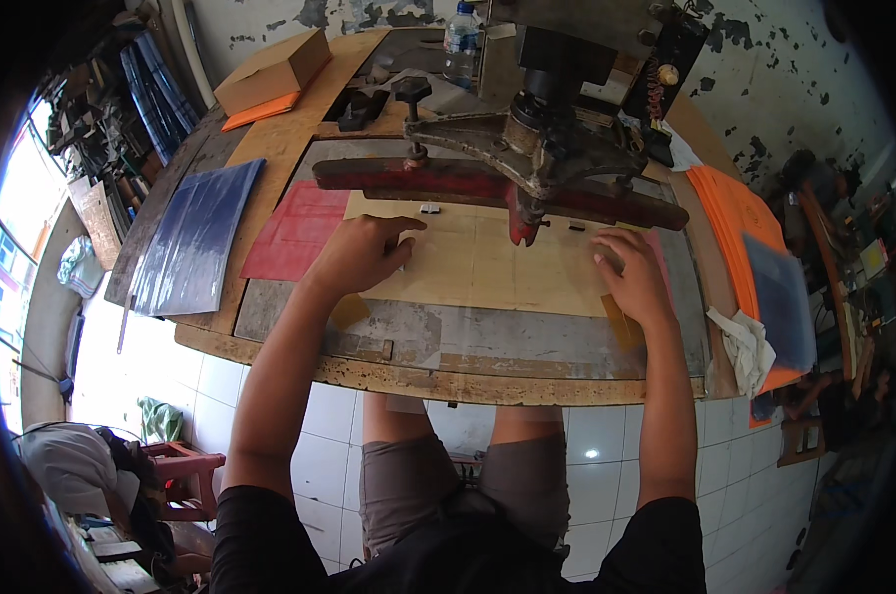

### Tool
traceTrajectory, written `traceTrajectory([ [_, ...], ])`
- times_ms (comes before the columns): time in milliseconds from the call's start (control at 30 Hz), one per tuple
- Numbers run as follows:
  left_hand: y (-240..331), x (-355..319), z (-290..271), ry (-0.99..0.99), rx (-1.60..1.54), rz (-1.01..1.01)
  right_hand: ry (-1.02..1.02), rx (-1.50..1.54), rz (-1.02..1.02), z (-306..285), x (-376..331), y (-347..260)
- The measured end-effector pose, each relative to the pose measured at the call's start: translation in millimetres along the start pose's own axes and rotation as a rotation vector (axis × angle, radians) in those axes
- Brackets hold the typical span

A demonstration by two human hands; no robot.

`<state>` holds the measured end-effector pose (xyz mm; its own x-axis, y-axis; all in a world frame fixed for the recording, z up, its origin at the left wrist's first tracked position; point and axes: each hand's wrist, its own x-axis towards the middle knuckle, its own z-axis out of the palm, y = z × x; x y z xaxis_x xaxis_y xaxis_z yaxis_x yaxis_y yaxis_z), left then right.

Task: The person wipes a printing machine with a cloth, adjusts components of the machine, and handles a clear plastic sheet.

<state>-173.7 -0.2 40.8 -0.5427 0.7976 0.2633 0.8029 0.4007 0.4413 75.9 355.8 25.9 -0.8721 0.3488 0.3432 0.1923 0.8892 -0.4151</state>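
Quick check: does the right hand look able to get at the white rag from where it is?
Probably yes: the right hand is near the bench's right side, and the rag lies just to its right, with nothing visible standing between them.

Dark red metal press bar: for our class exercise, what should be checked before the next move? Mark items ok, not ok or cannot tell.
1. Left hand and right hand well away from the dark red metal press bar: not ok, both look near.
2. Bar raised off the pale yellow rectangular sheet: cannot tell.
3. Small black-and-white piece off the sheet: not ok, it appears on it.
4. Crumpled white cloth off the sheet: ok.
5. Hands empty: cannot tell.
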Motion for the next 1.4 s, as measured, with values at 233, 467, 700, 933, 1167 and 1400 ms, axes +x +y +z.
traceTrajectory([
  [233, -2.3, 0.6, 2.0, 0.002, -0.026, 0.009, 0.043, 0.009, -0.072, 1.0, -0.5, 4.0],
  [467, 5.8, -0.7, -1.3, 0.019, -0.087, 0.045, 0.1, 0.015, -0.091, -3.1, -0.2, -7.8],
  [700, 9.8, -1.1, 5.8, 0.26, -0.092, 0.232, 0.066, 0.178, -0.089, -3.5, -4.5, -25.2],
  [933, 28.2, -7.4, -2.2, 0.738, 0.295, 0.385, 0.728, -0.207, -0.496, 4.0, -4.8, -34.9],
  [1167, 11.1, 4.8, -4.6, 0.898, 0.276, 0.226, 0.694, -0.298, -0.262, -3.6, -0.1, -30.0],
  [1400, 13.6, 3.3, -3.1, 0.826, 0.311, 0.225, 0.64, -0.309, -0.29, -1.2, -0.9, -29.1],
])
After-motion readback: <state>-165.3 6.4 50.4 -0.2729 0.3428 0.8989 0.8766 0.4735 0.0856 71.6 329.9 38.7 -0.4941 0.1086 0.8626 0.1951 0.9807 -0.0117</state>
